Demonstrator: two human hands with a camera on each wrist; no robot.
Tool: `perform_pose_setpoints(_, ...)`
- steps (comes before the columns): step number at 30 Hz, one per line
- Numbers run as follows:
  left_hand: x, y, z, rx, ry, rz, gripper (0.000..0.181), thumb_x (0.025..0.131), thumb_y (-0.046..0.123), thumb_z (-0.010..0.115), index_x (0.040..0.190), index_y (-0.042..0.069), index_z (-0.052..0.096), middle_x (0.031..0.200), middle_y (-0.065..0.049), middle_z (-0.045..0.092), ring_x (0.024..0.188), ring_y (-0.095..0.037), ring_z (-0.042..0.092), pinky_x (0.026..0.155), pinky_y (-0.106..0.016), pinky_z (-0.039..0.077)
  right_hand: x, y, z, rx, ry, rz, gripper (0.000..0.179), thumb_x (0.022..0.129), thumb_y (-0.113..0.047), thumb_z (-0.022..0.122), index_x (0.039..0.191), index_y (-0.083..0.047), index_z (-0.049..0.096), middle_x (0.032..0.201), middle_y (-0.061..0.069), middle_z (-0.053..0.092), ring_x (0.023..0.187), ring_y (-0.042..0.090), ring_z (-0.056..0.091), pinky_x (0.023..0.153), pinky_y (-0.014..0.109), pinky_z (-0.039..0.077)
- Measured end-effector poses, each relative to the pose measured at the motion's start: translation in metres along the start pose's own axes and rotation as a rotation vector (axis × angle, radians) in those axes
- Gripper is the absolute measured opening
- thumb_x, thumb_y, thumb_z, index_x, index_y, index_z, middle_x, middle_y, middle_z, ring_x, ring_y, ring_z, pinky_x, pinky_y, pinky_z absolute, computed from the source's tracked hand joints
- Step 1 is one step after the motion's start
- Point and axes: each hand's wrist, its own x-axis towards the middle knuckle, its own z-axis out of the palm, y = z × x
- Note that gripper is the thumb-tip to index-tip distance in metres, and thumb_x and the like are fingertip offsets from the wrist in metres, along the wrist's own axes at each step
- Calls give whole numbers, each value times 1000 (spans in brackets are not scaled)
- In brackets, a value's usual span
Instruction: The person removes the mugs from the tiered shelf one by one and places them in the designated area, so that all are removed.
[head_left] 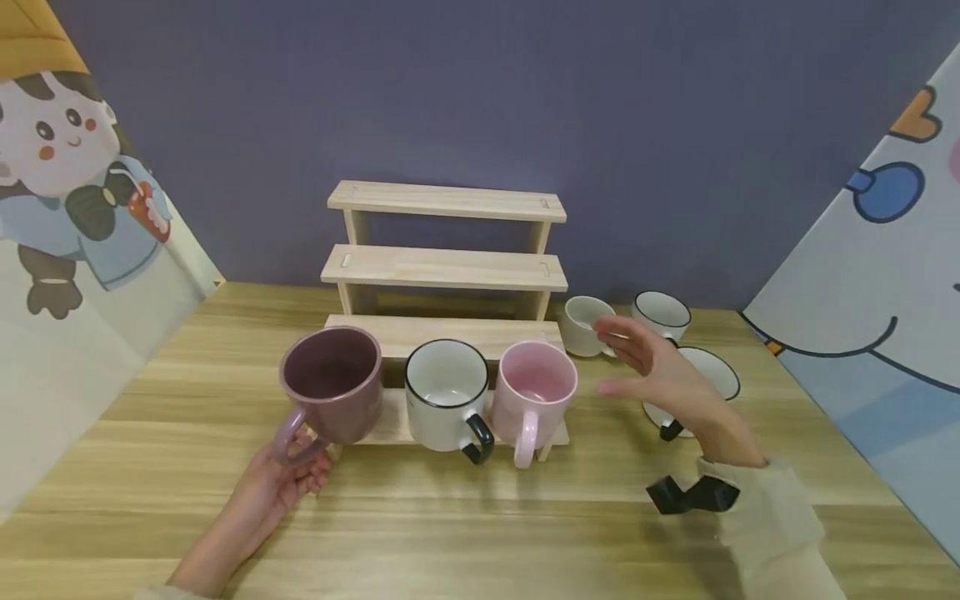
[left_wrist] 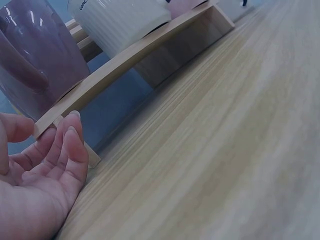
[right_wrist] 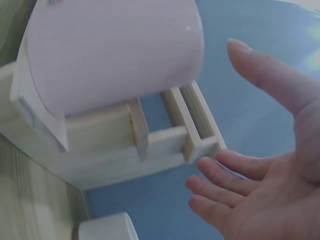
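Head view: a purple mug [head_left: 337, 408], white mug [head_left: 444, 408] and pink mug [head_left: 528, 408] stand on the lowest step [head_left: 390, 421] of a wooden rack [head_left: 442, 268]. Left wrist view: the left hand [left_wrist: 40, 185] curls round the rack's left end. Right wrist view: the right hand [right_wrist: 275, 185] is spread, apart from the pink mug

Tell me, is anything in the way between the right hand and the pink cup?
Nothing I can see: only a bare gap lies between the right hand and the pink cup.
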Motion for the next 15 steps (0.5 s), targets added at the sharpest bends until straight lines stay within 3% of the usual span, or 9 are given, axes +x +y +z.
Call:
perform_pose_setpoints(5, -1, -1, 0, -13, -7, 4, 38, 103, 2, 21, 103, 16, 56, 97, 1, 68, 85, -8, 63, 75, -19, 54, 7, 6, 13, 62, -31, -43, 80, 78, -3, 75, 143, 4, 29, 146, 22, 36, 126, 2, 42, 105, 9, 32)
perform_pose_setpoints(11, 0, -5, -1, -23, -6, 12, 39, 102, -1, 22, 104, 16, 56, 98, 1, 68, 87, -8, 64, 77, -21, 54, 9, 11, 25, 129, -67, -72, 86, 75, -4, 78, 143, 6, 27, 147, 27, 33, 127, 5, 44, 106, 12, 35)
perform_pose_setpoints(15, -1, -5, -1, -6, 32, -6, 36, 103, 2, 23, 101, 16, 57, 95, 1, 68, 85, -8, 64, 75, -21, 55, 9, 12, 31, 187, -83, -81, 88, 74, -4, 78, 143, 6, 26, 148, 27, 31, 126, 2, 44, 105, 12, 36)
